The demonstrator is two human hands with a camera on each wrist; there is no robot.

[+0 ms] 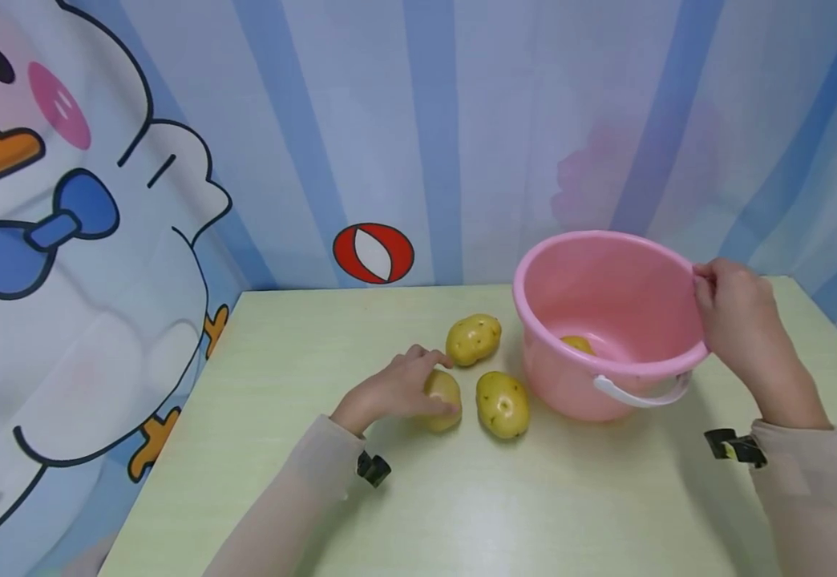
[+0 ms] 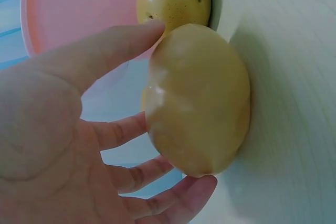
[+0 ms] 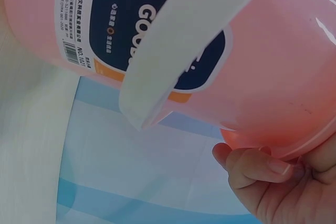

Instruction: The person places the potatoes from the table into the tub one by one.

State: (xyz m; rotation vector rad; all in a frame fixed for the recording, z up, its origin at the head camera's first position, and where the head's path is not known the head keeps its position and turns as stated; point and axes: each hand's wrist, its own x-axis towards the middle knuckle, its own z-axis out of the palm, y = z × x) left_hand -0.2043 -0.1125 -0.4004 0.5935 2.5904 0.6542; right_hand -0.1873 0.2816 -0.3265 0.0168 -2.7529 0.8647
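Head view: the left hand curls around a potato on the table, likely firm and smooth, best held round its middle; beside it lie two more potatoes, then a pink bucket, probably light, its rim pinched by the right hand.

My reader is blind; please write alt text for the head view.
A person's left hand curls round a potato on a table while the right hand grips a pink bucket by the rim. Two more potatoes lie nearby; something yellow shows inside the bucket. A cartoon bird decorates the backdrop.
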